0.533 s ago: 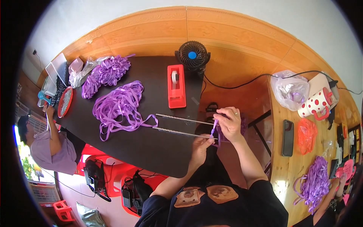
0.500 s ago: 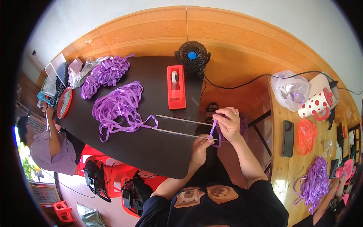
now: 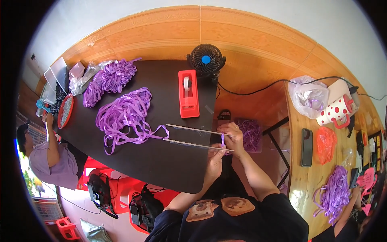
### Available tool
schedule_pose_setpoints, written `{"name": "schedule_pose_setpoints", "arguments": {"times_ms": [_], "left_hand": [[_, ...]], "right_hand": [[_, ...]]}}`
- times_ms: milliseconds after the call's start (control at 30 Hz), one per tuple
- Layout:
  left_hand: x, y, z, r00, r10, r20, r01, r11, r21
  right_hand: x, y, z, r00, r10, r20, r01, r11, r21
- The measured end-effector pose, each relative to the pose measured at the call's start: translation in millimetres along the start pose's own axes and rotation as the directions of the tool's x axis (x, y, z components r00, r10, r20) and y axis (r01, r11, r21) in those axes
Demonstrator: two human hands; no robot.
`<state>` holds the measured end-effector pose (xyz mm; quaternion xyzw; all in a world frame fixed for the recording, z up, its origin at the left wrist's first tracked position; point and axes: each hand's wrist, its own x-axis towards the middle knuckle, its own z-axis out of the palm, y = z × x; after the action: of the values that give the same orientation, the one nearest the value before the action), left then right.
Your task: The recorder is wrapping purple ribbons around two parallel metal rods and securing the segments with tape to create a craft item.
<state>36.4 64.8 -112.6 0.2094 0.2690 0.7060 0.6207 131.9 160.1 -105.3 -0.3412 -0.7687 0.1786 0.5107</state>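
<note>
Head view: both hands are working close together, just past the right edge of a dark table.
Left hand: its thumb and fingers are pinching the low end of a purple strip. I cannot tell if they are gripping the rod there too.
Right hand: its fingers are closing on the top end of the strip.
Strip: it is running between the two hands, across the rods, maybe so that it is staying straight.
Two thin rods: they are pointing left from the hands, side by side, perhaps giving the strip two bars to cross.
Loose ribbon pile: it is lying left of the left hand, past the rods' other ends, maybe loose so it is not snagging.
Tape holder: this red thing is sitting up and left of the right hand, likely out of the way.
Fan: it is standing beyond the tape holder, farther from the hands.
Purple pieces: they are resting in a box right of the right hand, lower down.
</note>
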Motion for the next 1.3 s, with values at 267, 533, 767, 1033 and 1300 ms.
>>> {"name": "schedule_pose_setpoints", "arguments": {"times_ms": [267, 533, 767, 1033, 1300], "left_hand": [[-58.8, 13.5, -2.5, 0.966, -0.248, -0.074, 0.256, 0.955, 0.151], [-116.6, 57.9, -9.5, 0.901, -0.429, -0.062, 0.424, 0.843, 0.331], [-122.0, 64.0, -21.3, 0.918, -0.39, -0.07, 0.387, 0.846, 0.365], [-119.8, 63.3, -29.3, 0.933, -0.342, -0.115, 0.358, 0.839, 0.41], [-115.8, 59.5, -33.3, 0.943, -0.29, -0.163, 0.331, 0.777, 0.535]], "right_hand": [[-69.9, -19.0, -2.7, 0.962, 0.236, 0.136, -0.248, 0.966, 0.075], [-118.5, -82.4, -19.9, 0.811, 0.518, 0.27, -0.584, 0.711, 0.391], [-155.8, -116.2, -12.0, 0.65, 0.599, 0.467, -0.753, 0.425, 0.502], [-176.7, -144.4, -17.1, 0.472, 0.577, 0.666, -0.881, 0.315, 0.352], [-173.9, -149.8, -23.9, 0.395, 0.376, 0.839, -0.867, 0.455, 0.204]]}}
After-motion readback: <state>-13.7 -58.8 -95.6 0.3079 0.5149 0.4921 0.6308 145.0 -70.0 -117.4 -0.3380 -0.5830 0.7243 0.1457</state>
